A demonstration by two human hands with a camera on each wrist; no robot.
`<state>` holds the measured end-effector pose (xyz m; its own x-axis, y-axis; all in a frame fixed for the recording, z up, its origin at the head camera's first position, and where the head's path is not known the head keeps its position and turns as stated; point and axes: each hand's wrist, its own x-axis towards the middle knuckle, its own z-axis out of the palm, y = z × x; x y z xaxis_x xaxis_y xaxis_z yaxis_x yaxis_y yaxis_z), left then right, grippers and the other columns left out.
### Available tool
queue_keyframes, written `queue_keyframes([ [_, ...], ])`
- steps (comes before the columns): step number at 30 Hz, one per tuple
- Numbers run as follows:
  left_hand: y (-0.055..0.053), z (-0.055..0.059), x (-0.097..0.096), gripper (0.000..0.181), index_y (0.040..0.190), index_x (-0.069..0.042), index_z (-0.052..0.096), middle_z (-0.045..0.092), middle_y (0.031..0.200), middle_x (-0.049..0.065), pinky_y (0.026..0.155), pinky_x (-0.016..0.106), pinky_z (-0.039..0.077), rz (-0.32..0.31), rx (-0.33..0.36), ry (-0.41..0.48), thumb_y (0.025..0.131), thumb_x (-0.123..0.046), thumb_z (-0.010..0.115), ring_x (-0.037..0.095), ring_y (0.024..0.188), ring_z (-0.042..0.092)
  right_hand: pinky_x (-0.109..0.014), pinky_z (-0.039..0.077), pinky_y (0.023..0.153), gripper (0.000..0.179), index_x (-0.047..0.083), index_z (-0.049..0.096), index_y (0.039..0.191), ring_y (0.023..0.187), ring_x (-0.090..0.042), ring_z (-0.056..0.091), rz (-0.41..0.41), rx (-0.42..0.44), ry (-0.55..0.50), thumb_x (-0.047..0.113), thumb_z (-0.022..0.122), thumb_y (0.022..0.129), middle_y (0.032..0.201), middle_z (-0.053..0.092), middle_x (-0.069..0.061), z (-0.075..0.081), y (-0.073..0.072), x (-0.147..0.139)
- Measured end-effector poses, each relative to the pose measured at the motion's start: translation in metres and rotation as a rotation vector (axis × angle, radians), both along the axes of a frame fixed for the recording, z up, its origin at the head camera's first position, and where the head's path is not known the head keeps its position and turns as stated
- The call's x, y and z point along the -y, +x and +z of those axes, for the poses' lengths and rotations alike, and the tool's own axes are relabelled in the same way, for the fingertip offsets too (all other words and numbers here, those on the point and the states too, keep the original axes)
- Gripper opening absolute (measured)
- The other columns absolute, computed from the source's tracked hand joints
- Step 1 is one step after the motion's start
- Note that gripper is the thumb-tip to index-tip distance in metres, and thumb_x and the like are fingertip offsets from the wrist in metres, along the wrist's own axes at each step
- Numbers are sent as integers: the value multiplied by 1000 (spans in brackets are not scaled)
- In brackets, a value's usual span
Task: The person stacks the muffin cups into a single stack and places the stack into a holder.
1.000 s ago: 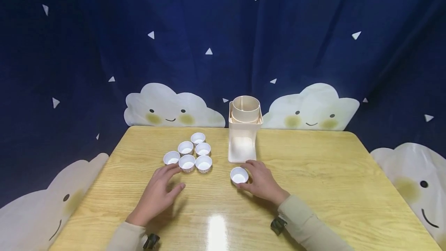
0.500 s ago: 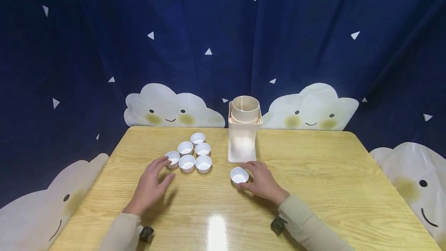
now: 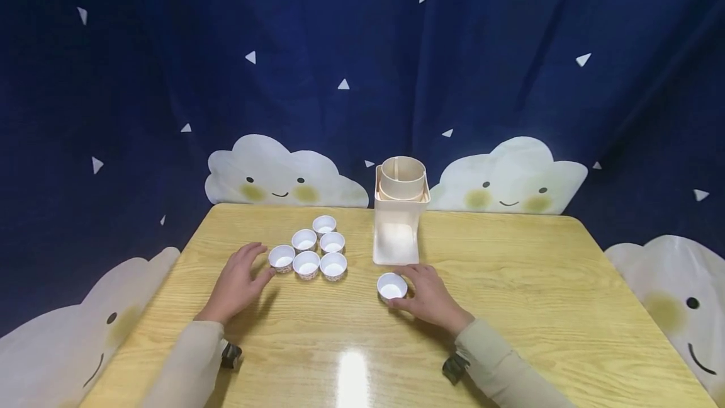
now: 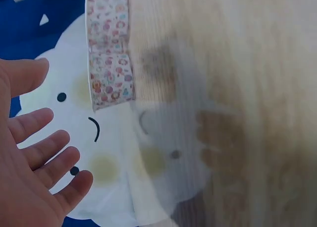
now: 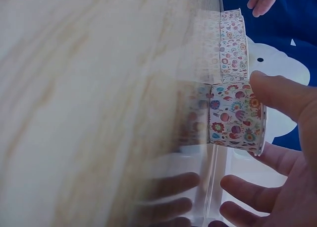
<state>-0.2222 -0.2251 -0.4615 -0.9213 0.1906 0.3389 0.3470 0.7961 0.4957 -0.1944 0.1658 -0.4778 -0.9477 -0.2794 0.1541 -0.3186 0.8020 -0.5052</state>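
My right hand (image 3: 427, 298) pinches a small paper baking cup (image 3: 392, 286) between thumb and fingers as it stands upright on the table, right of centre. The right wrist view shows the floral print on this cup's side (image 5: 235, 117). Just left of a triangular cluster of several similar cups, my left hand (image 3: 235, 283) has its fingers spread and holds nothing. Nearest to it is the leftmost cup (image 3: 282, 259) of the cluster. In the left wrist view a gap separates the left hand (image 4: 42, 142) from the patterned cups (image 4: 111, 78).
A beige plastic holder (image 3: 396, 232) with a round tube (image 3: 402, 179) in its top stands behind the pinched cup, near the back edge. The wooden table (image 3: 510, 282) ends at a dark blue curtain (image 3: 362, 36) with white cloud shapes.
My left hand has drawn back leftward from the front of the cluster, passing over the leftmost cup to its outer side. The right hand and its cup stay in place.
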Motion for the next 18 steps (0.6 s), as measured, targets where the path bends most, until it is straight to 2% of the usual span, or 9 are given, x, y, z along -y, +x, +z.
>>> queue_keyframes([
  [9, -13, 2, 5, 52, 134, 5, 54, 50, 142, 29, 112, 62, 36, -5, 54, -2, 91, -19, 68, 49, 133, 44, -58, 44, 103, 66, 10, 63, 129, 125, -39, 52, -9, 23, -15, 36, 87, 73, 130, 63, -15, 1, 1, 0],
  [18, -16, 2, 6, 57, 136, 5, 52, 48, 144, 29, 112, 63, 35, -6, 98, -24, 89, -21, 72, 49, 133, 43, -57, 43, 105, 65, 10, 62, 130, 127, -39, 51, -5, 36, -25, 37, 85, 75, 132, 63, -15, 1, 2, 0],
])
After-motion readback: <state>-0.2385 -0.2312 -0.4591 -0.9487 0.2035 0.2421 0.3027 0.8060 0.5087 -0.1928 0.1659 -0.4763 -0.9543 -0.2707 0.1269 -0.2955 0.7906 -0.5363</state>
